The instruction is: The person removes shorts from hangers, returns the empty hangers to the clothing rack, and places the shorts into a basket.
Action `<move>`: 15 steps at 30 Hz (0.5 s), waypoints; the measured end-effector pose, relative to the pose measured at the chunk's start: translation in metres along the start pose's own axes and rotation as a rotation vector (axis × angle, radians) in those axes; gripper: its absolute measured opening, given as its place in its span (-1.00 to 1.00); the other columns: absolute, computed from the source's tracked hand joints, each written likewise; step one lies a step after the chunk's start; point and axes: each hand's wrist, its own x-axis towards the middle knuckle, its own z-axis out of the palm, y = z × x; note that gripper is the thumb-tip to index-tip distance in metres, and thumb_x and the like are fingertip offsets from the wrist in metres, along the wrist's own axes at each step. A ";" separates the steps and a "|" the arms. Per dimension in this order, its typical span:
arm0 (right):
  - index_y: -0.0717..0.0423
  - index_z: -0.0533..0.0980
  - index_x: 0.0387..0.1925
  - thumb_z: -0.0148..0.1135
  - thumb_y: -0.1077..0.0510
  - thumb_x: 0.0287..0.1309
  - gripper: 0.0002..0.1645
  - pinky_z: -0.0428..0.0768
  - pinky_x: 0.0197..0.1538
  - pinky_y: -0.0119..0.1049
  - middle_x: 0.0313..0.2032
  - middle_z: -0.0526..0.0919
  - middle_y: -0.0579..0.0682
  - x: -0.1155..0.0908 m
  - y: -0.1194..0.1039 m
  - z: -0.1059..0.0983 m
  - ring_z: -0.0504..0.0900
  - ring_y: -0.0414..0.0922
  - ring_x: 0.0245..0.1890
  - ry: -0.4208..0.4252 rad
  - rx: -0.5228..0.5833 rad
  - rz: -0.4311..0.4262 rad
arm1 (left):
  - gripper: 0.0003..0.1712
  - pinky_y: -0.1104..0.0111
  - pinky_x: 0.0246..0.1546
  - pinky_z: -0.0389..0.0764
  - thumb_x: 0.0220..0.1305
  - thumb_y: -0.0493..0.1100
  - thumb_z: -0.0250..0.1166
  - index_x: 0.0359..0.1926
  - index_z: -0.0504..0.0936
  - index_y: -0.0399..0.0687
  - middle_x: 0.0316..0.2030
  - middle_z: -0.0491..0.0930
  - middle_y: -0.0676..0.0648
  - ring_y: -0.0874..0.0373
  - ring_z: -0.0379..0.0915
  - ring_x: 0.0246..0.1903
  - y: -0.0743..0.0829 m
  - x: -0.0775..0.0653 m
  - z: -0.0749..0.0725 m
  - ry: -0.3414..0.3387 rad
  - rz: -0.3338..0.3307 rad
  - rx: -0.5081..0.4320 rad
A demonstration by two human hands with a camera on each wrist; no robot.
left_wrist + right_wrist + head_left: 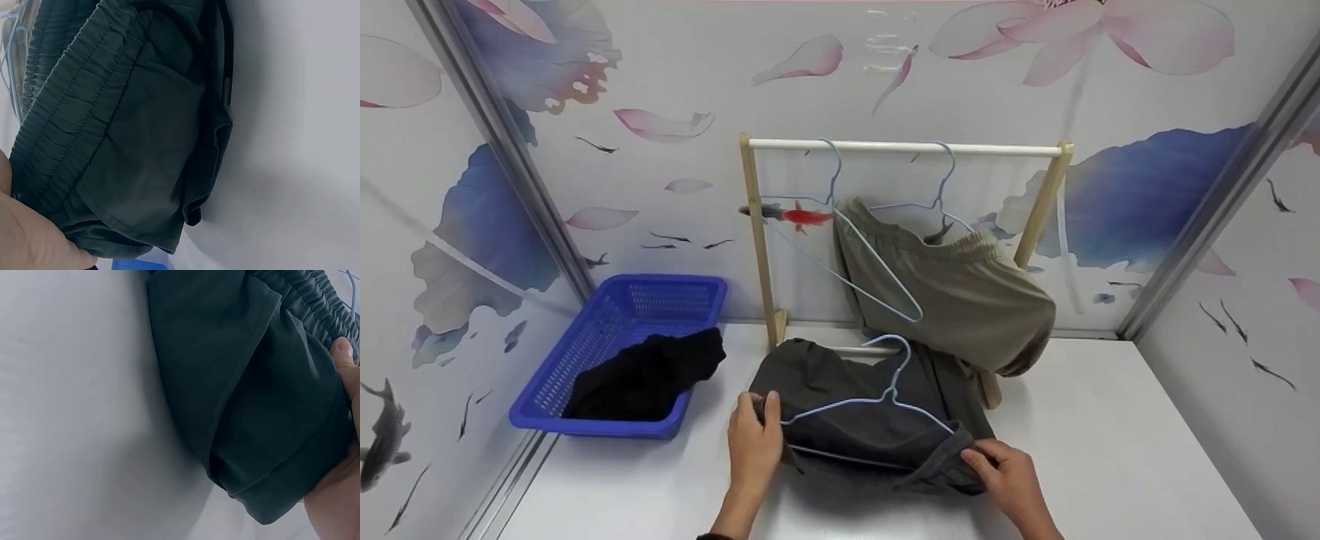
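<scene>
A pair of dark shorts [855,465] with a gathered elastic waistband [84,101] is held above the front of the white table. My left hand [755,442] grips the waistband's left end, and my right hand [1009,476] pinches its right end. A light blue hanger [893,395] sits at the waist opening, its hook upward and part of its lower bar showing; the cloth hides its ends. From the left wrist view, a black drawstring [227,62] dangles at the front. In the right wrist view, my thumb [342,351] presses on the waistband.
Behind the shorts stands a rack with a white rail [885,146] and wooden legs. An unloaded hanger [877,259] and khaki shorts [960,292] on another hanger hang there. On the left, a blue basket [600,429] holds a black garment [645,379]. Patterned panels enclose the table [1110,450].
</scene>
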 end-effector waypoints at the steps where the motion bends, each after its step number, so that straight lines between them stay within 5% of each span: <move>1: 0.05 0.70 -0.46 0.48 0.23 0.16 -0.88 0.53 -0.33 -0.36 -0.47 0.68 -0.14 -0.001 0.001 0.001 0.49 -0.37 -0.46 0.006 0.002 -0.003 | -0.70 -0.06 -0.05 0.49 0.57 -0.05 0.15 -0.16 0.49 -0.26 -0.25 0.59 -0.25 -0.18 0.54 -0.16 -0.001 0.000 0.000 -0.003 0.003 0.002; 15: 0.07 0.70 -0.48 0.49 0.27 0.13 -0.87 0.48 -0.38 -0.42 -0.47 0.69 -0.13 -0.004 -0.001 0.004 0.48 -0.39 -0.47 0.094 0.009 -0.069 | -0.71 0.08 -0.21 0.46 0.58 -0.14 0.10 -0.32 0.51 -0.19 -0.41 0.49 -0.11 -0.01 0.44 -0.34 -0.004 0.007 -0.007 -0.014 0.083 0.033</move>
